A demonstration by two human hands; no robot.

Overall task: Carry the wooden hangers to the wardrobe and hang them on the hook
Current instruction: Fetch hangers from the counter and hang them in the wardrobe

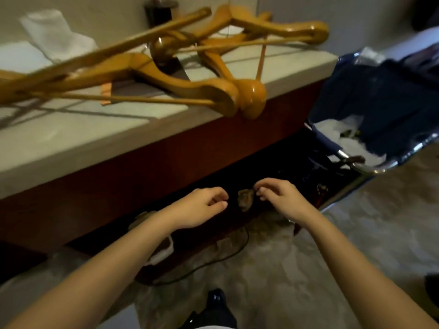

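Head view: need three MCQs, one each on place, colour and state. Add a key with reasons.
1. Where do the wooden hangers lie?
A. on the carpet
B. on the countertop
C. on a wardrobe hook

2. What colour is the bag at the right?
A. red
B. dark blue
C. yellow

3. What state are the hangers in?
A. one held in each hand
B. all held in one bundle
C. loose in a pile, no hand on them

Key:
1 B: they sprawl across the pale top, with some ends jutting over its front edge.
2 B: its fabric is dark blue on a chrome frame.
3 C: the left hand and right hand are low, in front of the counter, apart from the pile.
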